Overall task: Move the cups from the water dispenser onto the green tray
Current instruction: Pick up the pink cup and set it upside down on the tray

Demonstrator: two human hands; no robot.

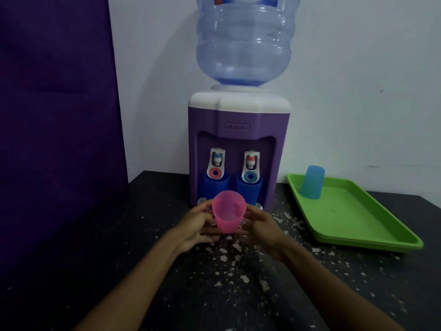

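Both my left hand [198,225] and right hand [260,226] clamped around pink cup [228,212], upright just in front of dispenser [238,149] holding two dark blue cups [216,187], light blue cup [311,182] upside-down at green tray [358,223] far-left corner.

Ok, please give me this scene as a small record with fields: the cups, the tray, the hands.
pink cup: upright, held between both hands in front of the water dispenser
left hand: grip on the cup's left side
right hand: grip on the cup's right side
dark blue cups: two, under the taps
light blue cup: upside down on the green tray
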